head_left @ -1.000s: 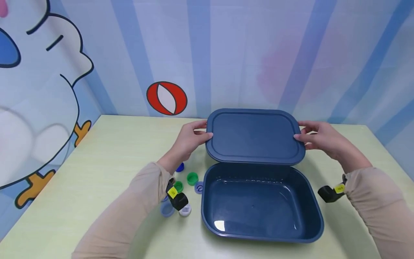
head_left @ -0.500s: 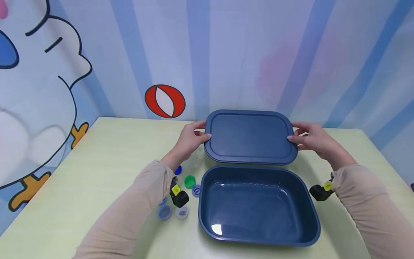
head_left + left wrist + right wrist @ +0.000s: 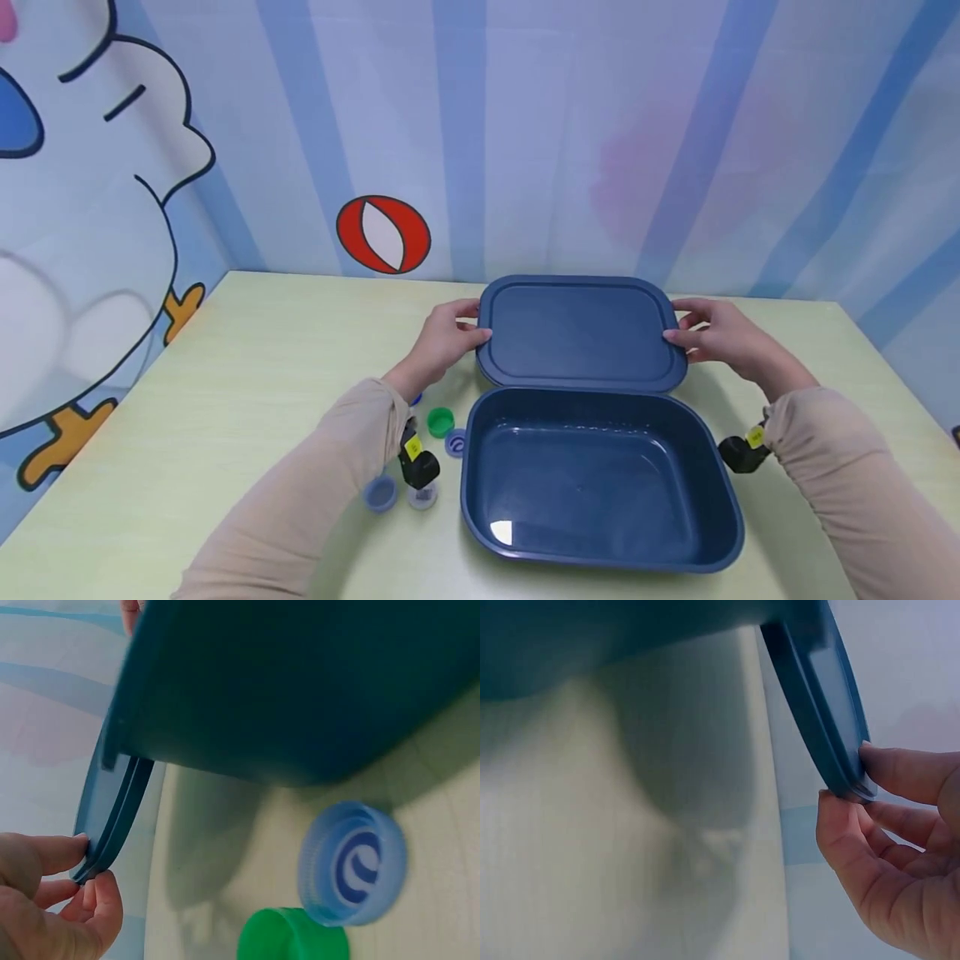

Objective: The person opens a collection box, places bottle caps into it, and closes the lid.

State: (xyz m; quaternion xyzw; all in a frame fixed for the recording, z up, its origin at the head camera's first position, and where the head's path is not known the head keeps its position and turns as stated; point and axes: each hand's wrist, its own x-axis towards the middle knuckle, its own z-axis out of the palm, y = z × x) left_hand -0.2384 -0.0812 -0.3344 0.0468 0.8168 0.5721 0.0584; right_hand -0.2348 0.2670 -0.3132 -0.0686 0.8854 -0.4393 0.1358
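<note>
A dark blue rectangular lid [image 3: 581, 333] is held by both hands just behind an open dark blue plastic box [image 3: 600, 564]. My left hand [image 3: 442, 337] pinches the lid's left edge, thumb on top and fingers beneath. At the opposite edge my right hand [image 3: 723, 337] has the same kind of pinch. Both wrist views show the lid [image 3: 112, 817] raised off the table, around the height of the box rim. In the head view, its near edge overlaps the far rim of the box. Nothing lies inside the box.
Left of the box lie several plastic bottle caps: a green cap [image 3: 440, 422], a purple cap [image 3: 455, 442], a light blue cap [image 3: 380, 493] and a white cap [image 3: 422, 497]. My left forearm partly covers this group. A printed cloth backdrop [image 3: 555, 150] stands behind the table.
Both hands have shifted the lid slightly left, then lowered it toward the far rim of the box. The grip on each side stays the same.
</note>
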